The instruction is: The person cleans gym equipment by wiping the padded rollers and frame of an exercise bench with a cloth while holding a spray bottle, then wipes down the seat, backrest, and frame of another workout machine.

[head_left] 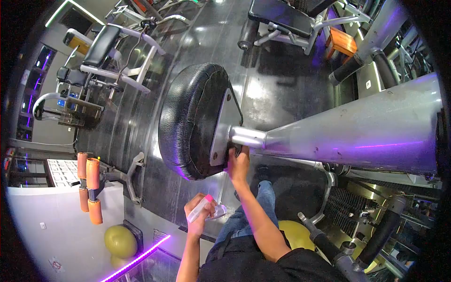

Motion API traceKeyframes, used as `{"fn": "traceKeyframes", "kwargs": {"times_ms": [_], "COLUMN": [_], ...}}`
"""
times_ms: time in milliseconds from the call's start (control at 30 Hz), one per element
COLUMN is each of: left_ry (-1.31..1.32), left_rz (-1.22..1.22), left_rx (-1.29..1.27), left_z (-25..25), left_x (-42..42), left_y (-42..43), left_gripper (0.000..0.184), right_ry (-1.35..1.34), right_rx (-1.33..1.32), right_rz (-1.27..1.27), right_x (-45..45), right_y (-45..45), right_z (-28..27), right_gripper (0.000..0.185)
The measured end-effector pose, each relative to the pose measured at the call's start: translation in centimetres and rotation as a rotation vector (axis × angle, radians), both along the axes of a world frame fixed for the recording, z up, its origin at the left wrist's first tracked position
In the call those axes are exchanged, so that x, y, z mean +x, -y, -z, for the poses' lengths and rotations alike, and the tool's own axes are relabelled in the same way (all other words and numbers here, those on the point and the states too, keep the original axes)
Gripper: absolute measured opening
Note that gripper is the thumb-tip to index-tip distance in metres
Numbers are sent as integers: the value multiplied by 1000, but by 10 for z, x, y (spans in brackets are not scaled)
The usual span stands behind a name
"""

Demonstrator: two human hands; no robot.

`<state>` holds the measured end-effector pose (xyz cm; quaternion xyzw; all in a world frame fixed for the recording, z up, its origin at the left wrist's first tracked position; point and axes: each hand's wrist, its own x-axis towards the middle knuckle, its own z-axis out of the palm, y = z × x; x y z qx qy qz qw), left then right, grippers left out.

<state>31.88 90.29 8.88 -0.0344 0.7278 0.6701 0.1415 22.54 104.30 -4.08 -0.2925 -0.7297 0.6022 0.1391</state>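
Note:
My left hand (199,212) is closed around a small spray bottle (218,212) with a clear body and a white and pink top. It is low in the middle of the view, below a padded black seat (188,122). My right hand (238,164) reaches up to the seat's metal backing plate (221,127), beside the short silver post (248,137). Its fingers curl around something dark, partly hidden by the plate and post, too unclear to name. The post joins a thick grey machine beam (352,124) running to the right.
Gym machines (101,47) stand at the upper left, and a black bench (282,19) at the top. Orange foam rollers (94,210) are at the lower left, near a yellow ball (120,241). A wooden stool (342,43) is at the upper right. Dark flooring (141,117) runs between them.

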Motion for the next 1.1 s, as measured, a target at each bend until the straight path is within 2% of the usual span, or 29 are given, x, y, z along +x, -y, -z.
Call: {"fn": "traceKeyframes", "kwargs": {"times_ms": [33,133,233,300,400,533,567,633,733,833,900,1100], "left_ry": [10,-22,14,20,8,-10,-11,-9,65,30,26,-116], "left_rz": [-9,10,-20,-17,-26,-34,-35,-20,-47,-75,-72,-36], "left_rx": [3,37,33,10,0,-30,-28,-48,-54,-23,-29,-12], "left_z": [1,7,4,3,1,3,4,4,1,-3,-2,-15], "left_x": [1,4,5,4,4,5,6,6,7,5,5,2], "left_y": [1,5,0,1,2,5,5,5,3,-1,4,3], "left_gripper": [35,34,34,33,32,30,30,48,50,48,47,39], "right_ry": [-1,-280,-413,-423,-287,-217,-218,-321,-426,-478,-539,-496], "right_rx": [2,-19,47,48,12,20,22,23,0,18,137,257], "right_rz": [-1,-60,-66,-65,-74,-12,-13,-24,-72,-99,-164,-222], "right_x": [4,30,52,49,20,1,5,23,50,51,40,12], "right_y": [1,8,22,18,0,-9,-6,5,17,20,10,-18], "right_z": [-17,-54,-62,-58,-64,-93,-95,-98,-108,-103,-101,-123], "right_gripper": [44,45,47,40,28,23,23,23,26,29,35,37]}}
